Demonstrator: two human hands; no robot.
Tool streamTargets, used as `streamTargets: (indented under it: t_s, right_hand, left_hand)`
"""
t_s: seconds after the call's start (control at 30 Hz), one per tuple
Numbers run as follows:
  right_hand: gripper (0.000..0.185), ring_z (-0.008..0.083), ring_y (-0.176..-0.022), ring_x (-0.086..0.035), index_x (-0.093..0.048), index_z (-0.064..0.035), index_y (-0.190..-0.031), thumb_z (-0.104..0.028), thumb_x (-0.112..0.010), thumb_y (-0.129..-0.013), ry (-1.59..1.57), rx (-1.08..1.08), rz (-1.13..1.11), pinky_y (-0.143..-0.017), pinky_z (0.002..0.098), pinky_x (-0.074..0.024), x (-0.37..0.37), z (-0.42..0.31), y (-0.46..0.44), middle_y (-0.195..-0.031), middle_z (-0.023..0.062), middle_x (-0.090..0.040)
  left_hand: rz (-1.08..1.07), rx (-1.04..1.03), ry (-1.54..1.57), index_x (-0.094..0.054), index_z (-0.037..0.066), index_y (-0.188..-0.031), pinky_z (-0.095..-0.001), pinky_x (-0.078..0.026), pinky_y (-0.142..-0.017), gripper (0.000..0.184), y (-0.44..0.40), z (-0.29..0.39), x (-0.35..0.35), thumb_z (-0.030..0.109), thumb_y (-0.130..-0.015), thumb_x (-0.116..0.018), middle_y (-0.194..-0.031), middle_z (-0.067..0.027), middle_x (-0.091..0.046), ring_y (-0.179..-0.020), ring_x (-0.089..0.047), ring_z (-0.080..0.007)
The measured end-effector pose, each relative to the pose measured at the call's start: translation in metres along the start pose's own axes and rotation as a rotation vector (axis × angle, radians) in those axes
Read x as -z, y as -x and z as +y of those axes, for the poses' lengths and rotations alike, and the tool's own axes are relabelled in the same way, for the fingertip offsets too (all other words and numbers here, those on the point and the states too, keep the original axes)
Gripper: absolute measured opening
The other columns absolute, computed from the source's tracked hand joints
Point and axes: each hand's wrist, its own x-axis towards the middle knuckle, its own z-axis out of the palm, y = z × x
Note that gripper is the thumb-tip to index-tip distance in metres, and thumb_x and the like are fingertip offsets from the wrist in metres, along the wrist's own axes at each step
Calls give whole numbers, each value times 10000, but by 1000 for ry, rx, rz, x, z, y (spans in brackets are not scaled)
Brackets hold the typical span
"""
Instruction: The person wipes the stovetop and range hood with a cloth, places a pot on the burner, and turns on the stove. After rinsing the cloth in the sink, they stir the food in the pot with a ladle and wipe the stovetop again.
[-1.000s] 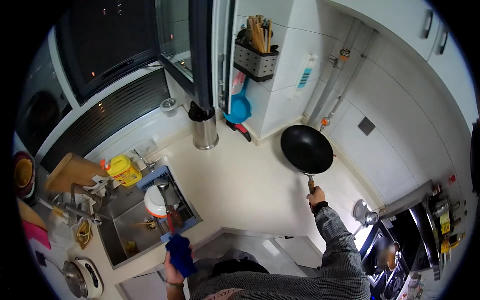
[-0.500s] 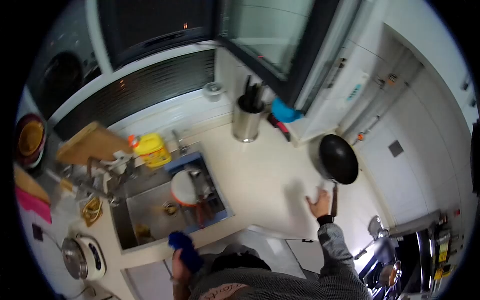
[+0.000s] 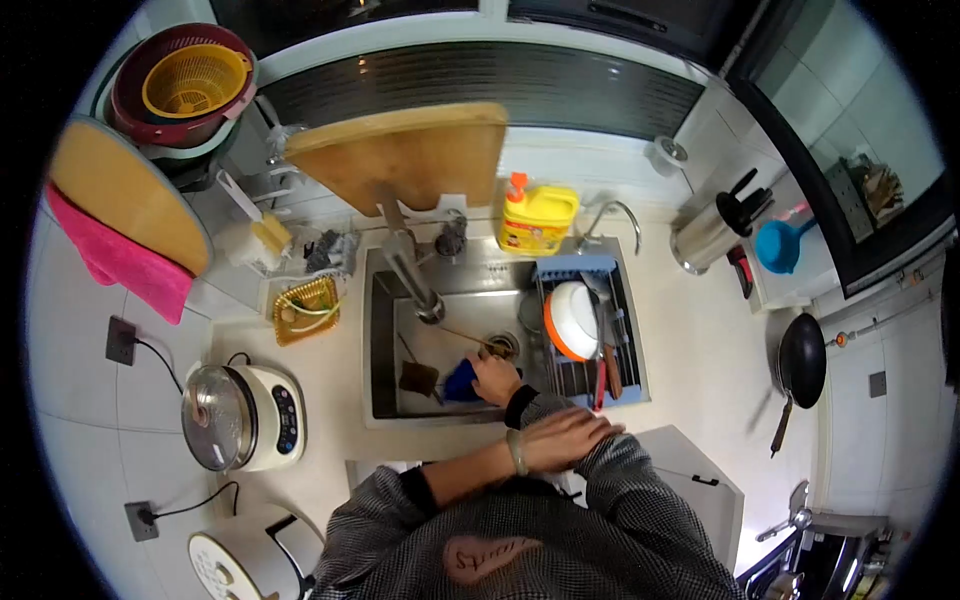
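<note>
My right hand (image 3: pixel 495 380) reaches down into the sink (image 3: pixel 375 385) with its fingers closed on a blue cloth (image 3: pixel 461 381), near the sink's front edge. My left hand (image 3: pixel 568 438), with a bracelet at the wrist, crosses over and grips the grey right sleeve (image 3: pixel 612 455) at the forearm; its fingertips are partly hidden. Left of the cloth lies a brown square-headed utensil (image 3: pixel 419 379). A thin wooden stick (image 3: pixel 466 338) rests by the drain (image 3: pixel 501 345). In the blue rack (image 3: pixel 628 330) sits a white bowl with an orange rim (image 3: pixel 573 318), beside several utensils.
A black frying pan (image 3: pixel 802 362) lies on the right counter. A yellow detergent bottle (image 3: pixel 540 218), the faucet (image 3: pixel 405 265) and a cutting board (image 3: pixel 405 155) stand behind the sink. An electric pot (image 3: pixel 262 415) stands left. The open window frame (image 3: pixel 810 165) juts in at right.
My right hand has left the frying pan's handle and moved into the sink. The blue cloth has passed from my left hand to my right, and my left hand is now on the right sleeve.
</note>
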Motion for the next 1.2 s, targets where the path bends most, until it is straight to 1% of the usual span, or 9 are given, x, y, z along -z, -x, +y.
streamTargets:
  t_s: [0.07, 0.2, 0.33, 0.4, 0.53, 0.6, 0.7, 0.83, 1.2]
  right_hand:
    - [477, 295, -766, -641, -476, 37, -1260, -119, -605, -828, 461, 57, -170, -558, 394, -537, -27, 16, -18, -847, 242, -608]
    - [437, 317, -941, -651, -504, 8, -1157, -200, -648, -800, 619, -144, -282, -734, 406, -560, -41, 23, -49, -1061, 222, -618]
    - [423, 276, -909, -653, -503, 13, -1149, -263, -606, -846, 317, -402, -163, -733, 386, -549, -68, 54, -82, -1019, 191, -638]
    - [396, 228, -861, -631, -508, 9, -1138, -289, -557, -883, -472, -695, -164, -748, 349, -521, -95, 88, -85, -996, 129, -638]
    - [345, 196, -944, -593, -522, -26, -1161, -285, -512, -933, -1510, -919, -51, -851, 345, -469, -76, 51, -65, -1082, 76, -613]
    - [338, 194, -981, -579, -519, -35, -1180, -274, -510, -942, -1514, -842, -27, -877, 359, -454, -65, 28, -63, -1105, 71, -605]
    - [349, 190, -1019, -566, -504, -41, -1220, -262, -520, -950, -1556, -787, 3, -911, 374, -439, -52, 1, -61, -1133, 68, -594]
    - [376, 190, -899, -607, -554, 7, -1195, -277, -520, -951, -1414, -811, 151, -782, 329, -473, -54, -10, -61, -1051, 54, -643]
    - [168, 100, -642, -512, -648, 32, -909, -123, -586, -887, -398, -264, 415, -622, 266, -426, -51, -19, -71, -758, 13, -610]
  left_hand:
    - [382, -309, -123, -296, 115, -1440, -440, -438, -1007, 771, 22, -6, -17, 32, -747, -624, -1285, -146, -484, -1164, -508, -302]
    - [527, -542, 182, -384, 83, -1390, -459, -394, -1036, 577, 46, 37, -2, 121, -839, -552, -1317, -148, -467, -1197, -473, -311]
    - [656, -728, 532, -381, 85, -1389, -464, -326, -1076, 539, 52, 79, 6, 137, -872, -523, -1421, -146, -382, -1281, -398, -317]
    - [281, -548, 630, -460, 84, -1330, -471, -307, -1083, 464, 76, 36, 20, 149, -878, -542, -1409, -149, -403, -1289, -398, -325]
    - [383, 580, 561, -679, 77, -949, -358, -509, -771, 171, 151, -134, 29, 194, -826, -663, -895, -85, -673, -853, -649, -240]
    - [670, 815, 277, -610, 38, -1084, -384, -480, -825, 265, 153, -196, 68, 127, -834, -621, -1015, -148, -635, -942, -616, -309]
    - [1114, 493, 78, -332, -14, -1386, -426, -396, -977, 608, 131, -296, 75, -41, -805, -511, -1356, -248, -435, -1168, -487, -403]
    - [846, 545, -65, -260, -7, -1431, -406, -363, -1034, 700, 134, -375, 54, -72, -785, -522, -1444, -237, -332, -1254, -425, -404]
    - [675, 711, 195, -394, 65, -1350, -374, -497, -860, 590, 171, -268, 58, -4, -807, -613, -1281, -166, -508, -1072, -561, -324]
